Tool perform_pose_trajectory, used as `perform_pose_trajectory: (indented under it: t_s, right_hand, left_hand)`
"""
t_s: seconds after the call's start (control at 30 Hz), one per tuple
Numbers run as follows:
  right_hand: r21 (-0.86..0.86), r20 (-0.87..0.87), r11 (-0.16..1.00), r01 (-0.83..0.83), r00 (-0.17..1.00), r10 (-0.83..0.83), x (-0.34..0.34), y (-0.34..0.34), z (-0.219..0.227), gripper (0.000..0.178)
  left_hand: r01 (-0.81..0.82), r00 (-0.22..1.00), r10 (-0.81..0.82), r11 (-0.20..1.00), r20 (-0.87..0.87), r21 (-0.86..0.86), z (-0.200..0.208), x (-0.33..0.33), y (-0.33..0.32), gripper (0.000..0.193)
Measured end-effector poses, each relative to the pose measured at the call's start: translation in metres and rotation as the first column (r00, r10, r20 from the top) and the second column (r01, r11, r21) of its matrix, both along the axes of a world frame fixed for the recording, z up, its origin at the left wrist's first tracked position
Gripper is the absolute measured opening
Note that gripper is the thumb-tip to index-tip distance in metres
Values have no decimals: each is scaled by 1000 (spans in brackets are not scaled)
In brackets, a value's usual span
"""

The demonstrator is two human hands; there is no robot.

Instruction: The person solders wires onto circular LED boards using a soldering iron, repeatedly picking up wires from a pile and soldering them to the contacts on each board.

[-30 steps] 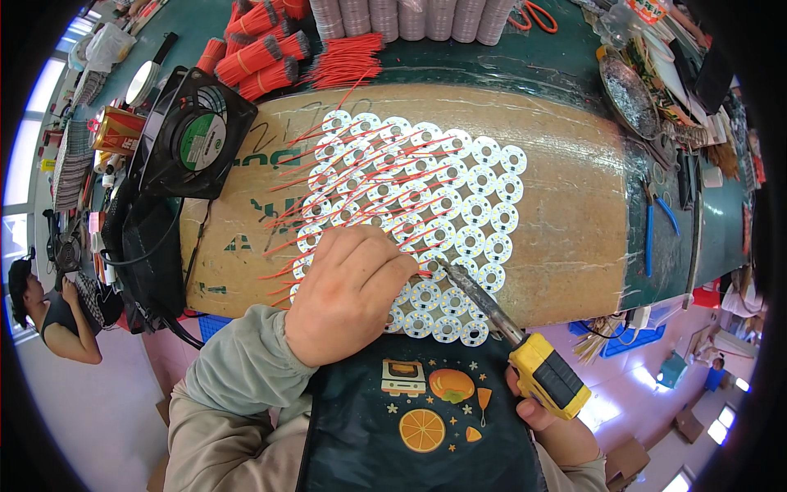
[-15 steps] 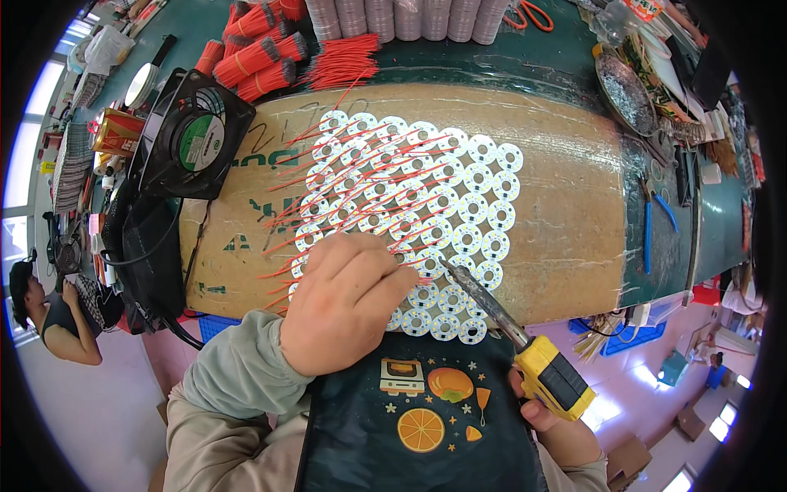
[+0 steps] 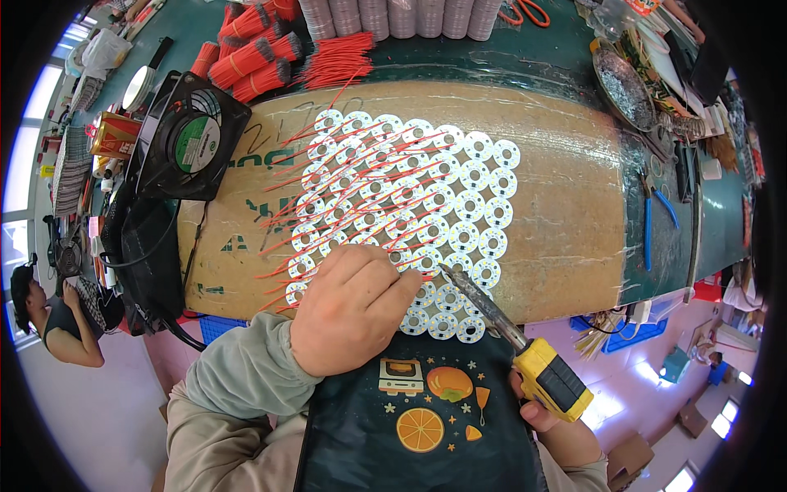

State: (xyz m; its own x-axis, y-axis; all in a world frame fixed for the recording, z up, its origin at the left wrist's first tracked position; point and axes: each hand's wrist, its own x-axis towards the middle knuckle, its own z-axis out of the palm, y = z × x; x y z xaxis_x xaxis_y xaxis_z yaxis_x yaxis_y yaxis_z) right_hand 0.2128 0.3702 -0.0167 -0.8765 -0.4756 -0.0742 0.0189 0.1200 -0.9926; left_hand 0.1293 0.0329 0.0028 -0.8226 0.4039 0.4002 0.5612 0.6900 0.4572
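Note:
My left hand (image 3: 354, 305) is closed in a pinch over the near part of a grid of round white LED boards (image 3: 468, 205). A thin red wire (image 3: 427, 278) pokes out at its fingertips, and several boards are hidden beneath the hand. My right hand (image 3: 548, 420) grips the yellow handle of a soldering iron (image 3: 554, 379). The iron's dark tip reaches up and left, to a board just right of my left fingertips; whether it touches cannot be told. Red wires lie slantwise across the left and middle boards, while the right-hand columns have none.
The boards lie on a brown cardboard sheet (image 3: 566, 205). A black fan (image 3: 190, 135) stands at left. Behind are red wire bundles (image 3: 246, 64) and stacked discs (image 3: 402, 18). At right are a metal dish (image 3: 623, 86) and blue-handled pliers (image 3: 648, 234). Another person (image 3: 61, 316) sits far left.
My left hand has shifted slightly right and toward me, still pinching. The soldering iron has hardly moved. The whole bench view has slid a little to the left.

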Motion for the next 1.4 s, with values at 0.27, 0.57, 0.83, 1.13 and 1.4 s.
perform_pose_trajectory:
  t_s: [0.27,0.57,0.83,1.13,1.4]
  right_hand:
    - [-47,46,996,71,997,-68,-1,-6,4,37]
    - [55,-10,997,61,998,-61,9,0,-6,43]
    - [105,-60,993,53,997,-47,6,-2,-5,44]
    - [-63,71,997,37,997,-32,-7,-9,8,34]
    - [-111,97,991,76,993,-65,0,-5,3,35]
  left_hand:
    - [-1,1000,1,1000,-4,10,-1,-1,1,38]
    - [-6,1000,6,1000,-19,-3,-1,-1,3,36]
    - [-10,1000,10,1000,-13,-12,0,-1,3,35]
    - [-13,1000,13,1000,-4,-22,1,-1,4,34]
    - [-38,999,38,999,-1,-30,2,0,6,31]
